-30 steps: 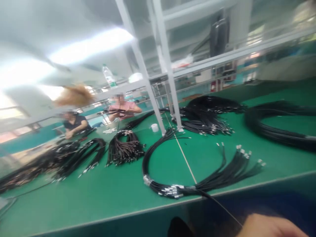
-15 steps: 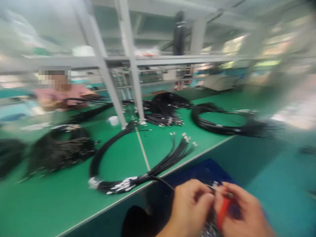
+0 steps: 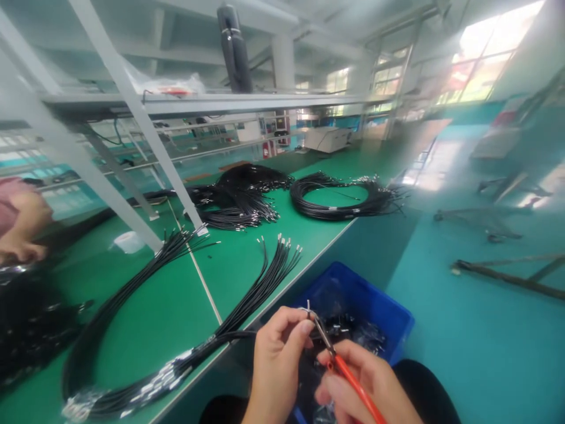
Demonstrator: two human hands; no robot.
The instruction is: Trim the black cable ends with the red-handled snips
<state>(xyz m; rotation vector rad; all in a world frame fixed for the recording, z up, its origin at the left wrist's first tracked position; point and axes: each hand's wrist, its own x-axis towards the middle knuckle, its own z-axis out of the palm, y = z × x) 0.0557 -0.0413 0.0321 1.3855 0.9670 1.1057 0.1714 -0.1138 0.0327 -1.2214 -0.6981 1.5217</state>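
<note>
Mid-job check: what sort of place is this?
Most likely a factory workshop handling cables: bundles of black cables lie on a long green workbench with a pale shelf frame above it, and the right hand holds a red-handled tool.

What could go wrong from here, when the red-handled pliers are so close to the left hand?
The red-handled pliers in the right hand have their tip right by the fingertips of the left hand, so a slip might pinch or nick a finger. Also, a black cable seems to run from the bundle over the table's edge to the left hand; a hard pull might drag the bundle off.
</note>
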